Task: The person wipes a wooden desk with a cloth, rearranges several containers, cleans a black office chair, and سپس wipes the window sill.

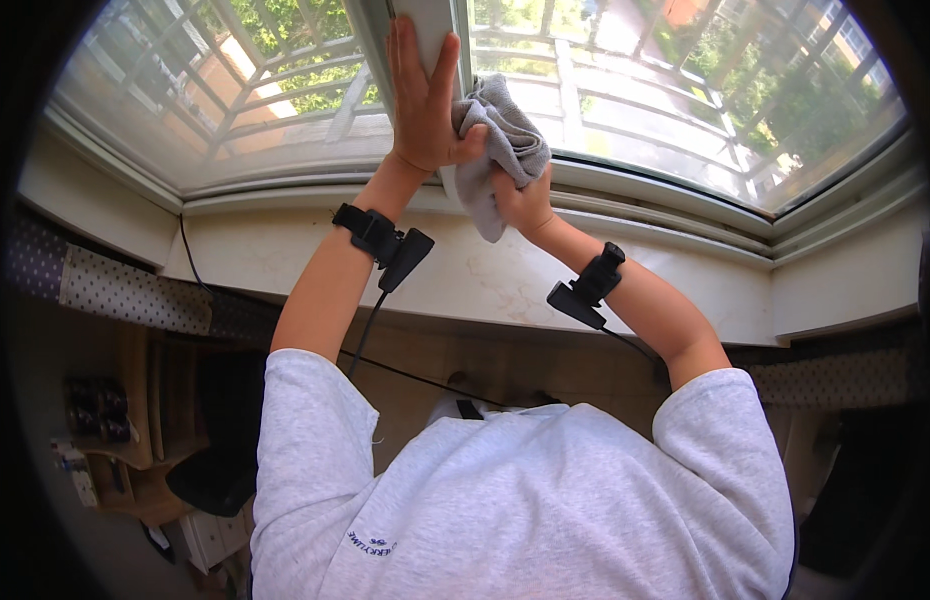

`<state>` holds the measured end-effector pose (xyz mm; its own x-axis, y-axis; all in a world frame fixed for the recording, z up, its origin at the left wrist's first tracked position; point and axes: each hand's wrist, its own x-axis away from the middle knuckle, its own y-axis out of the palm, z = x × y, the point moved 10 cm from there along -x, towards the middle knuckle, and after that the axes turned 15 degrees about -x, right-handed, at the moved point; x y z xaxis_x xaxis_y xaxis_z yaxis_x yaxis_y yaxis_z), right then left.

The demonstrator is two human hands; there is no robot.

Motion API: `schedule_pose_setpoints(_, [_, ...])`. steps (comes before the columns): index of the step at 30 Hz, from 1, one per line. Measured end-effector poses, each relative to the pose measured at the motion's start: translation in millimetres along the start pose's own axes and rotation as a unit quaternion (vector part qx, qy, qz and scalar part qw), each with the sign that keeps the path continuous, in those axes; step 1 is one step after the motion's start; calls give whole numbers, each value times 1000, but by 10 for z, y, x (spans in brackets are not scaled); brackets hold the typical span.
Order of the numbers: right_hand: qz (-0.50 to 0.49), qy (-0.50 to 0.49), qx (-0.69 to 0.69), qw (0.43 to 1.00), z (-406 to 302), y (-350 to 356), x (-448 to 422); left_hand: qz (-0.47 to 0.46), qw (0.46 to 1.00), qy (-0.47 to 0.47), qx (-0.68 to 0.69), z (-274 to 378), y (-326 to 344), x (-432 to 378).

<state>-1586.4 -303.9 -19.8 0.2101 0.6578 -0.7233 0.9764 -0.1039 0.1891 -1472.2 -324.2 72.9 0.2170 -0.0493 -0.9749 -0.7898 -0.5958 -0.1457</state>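
My left hand (421,124) lies flat against the upright white window frame (437,30), its fingers spread. The thumb points right and meets the edge of a crumpled grey cloth (510,124); whether it presses on the cloth I cannot tell. My right hand (526,202) grips that cloth from below, and the fabric bunches up above the fist. One end of the cloth hangs down over the sill side. The bunched top rests near the lower left corner of the right glass pane (630,82), beside the frame.
Below the window runs a pale stone sill (502,277), with sliding tracks (660,215) behind it. Black straps with cabled devices sit on both forearms. A cable (427,379) crosses below the sill. Dotted curtains (135,289) hang at the sides; a black chair (217,472) and wooden desk (139,487) stand at left.
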Motion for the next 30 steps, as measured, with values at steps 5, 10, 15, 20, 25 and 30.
schedule_pose_setpoints(5, [-41,48,74,995,224,-34,254,-8,1000,-4,-22,-15,7,-8])
schedule_pose_setpoints(10, [-114,-13,327,938,146,76,470,-45,993,-83,-72,93,-72,11])
schedule_pose_setpoints(15, [-117,21,403,907,243,-215,437,-133,989,17,56,1113,63,119])
schedule_pose_setpoints(20, [-139,17,567,812,47,-784,618,-195,971,-56,130,1133,484,331])
schedule_pose_setpoints(25, [-109,36,636,763,-300,-1631,723,-326,917,-68,219,1420,1104,723])
schedule_pose_setpoints(30, [-46,38,691,720,-693,-2552,860,-425,882,-33,202,1795,1516,1103])
